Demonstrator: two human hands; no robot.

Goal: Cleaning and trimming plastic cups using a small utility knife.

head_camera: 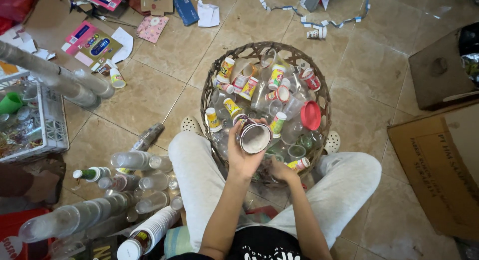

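Tiled floor; L hand grips cup, fingers round rim.

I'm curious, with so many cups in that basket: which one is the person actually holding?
The dark-banded cup raised in the left hand, its white inside facing the camera. The other cups lie loose in the woven basket; the right hand reaches low among them.

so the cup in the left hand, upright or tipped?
Tipped. The cup in the left hand lies on its side over the basket, its round white end facing the camera.
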